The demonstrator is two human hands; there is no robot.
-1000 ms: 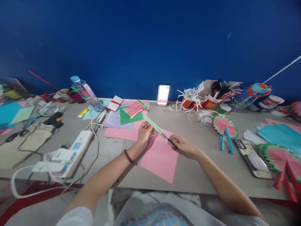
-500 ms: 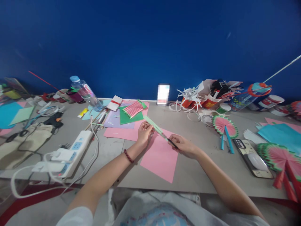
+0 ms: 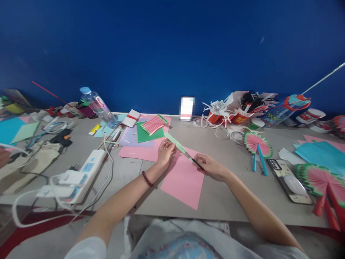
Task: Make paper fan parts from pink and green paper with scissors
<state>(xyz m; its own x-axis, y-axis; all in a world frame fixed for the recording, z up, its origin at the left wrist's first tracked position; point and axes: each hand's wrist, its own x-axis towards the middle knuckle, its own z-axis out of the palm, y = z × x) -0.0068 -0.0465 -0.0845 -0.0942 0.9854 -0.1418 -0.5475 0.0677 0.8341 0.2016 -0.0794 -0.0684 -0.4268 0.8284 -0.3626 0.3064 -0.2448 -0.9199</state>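
My left hand (image 3: 165,152) pinches a long, narrow light green paper strip (image 3: 174,141) that slants up and away over the table. My right hand (image 3: 210,167) is closed on a thin dark tool (image 3: 196,163), probably scissors, whose tip meets the near end of the strip. Both hands hover above a pink paper sheet (image 3: 183,179) lying on the grey table (image 3: 215,201). A red bead bracelet (image 3: 147,178) circles my left wrist.
A white power strip (image 3: 84,172) with cables lies left. A water bottle (image 3: 98,106), green and purple sheets with folded pink strips (image 3: 152,124) sit behind. Right: paper fans (image 3: 256,144), a phone (image 3: 290,180), red cups with paper scraps (image 3: 229,113), blue paper (image 3: 322,153).
My hands, the strip and the tool hold the same position. At the far left edge something reddish and a white cable have come into view.
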